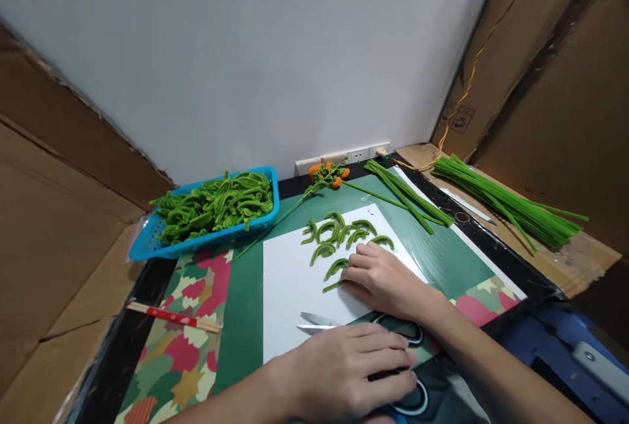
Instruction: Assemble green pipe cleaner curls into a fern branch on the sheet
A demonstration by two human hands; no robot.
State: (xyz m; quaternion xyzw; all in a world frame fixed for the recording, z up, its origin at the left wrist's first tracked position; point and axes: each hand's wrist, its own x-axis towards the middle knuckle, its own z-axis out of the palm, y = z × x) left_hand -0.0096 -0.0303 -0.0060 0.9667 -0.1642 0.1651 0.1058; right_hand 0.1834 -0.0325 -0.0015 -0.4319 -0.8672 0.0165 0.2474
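Observation:
My right hand (pixel 381 280) is on the white sheet (pixel 285 280), fingers bent and closed. From under its fingertips sticks a short straight piece of green pipe cleaner (pixel 332 286). Several curved, folded pieces of green pipe cleaner (pixel 328 232) lie just beyond it on the sheet. My left hand (pixel 351 371) reaches across the middle of a pair of scissors (pixel 317 323), its fingers closed together over it. The blades point left and stand slightly apart. Both dark handle loops show to the right of the fingers. The left thumb is mostly hidden.
A blue basket (pixel 272 194) at the back left holds many bent green pieces. Long green pipe cleaners (pixel 407 194) lie at the back, with a bigger bundle (pixel 511 204) on cardboard at right. An orange-flowered stem (pixel 319 185) and wrapped chopsticks (pixel 171 316) lie on the table.

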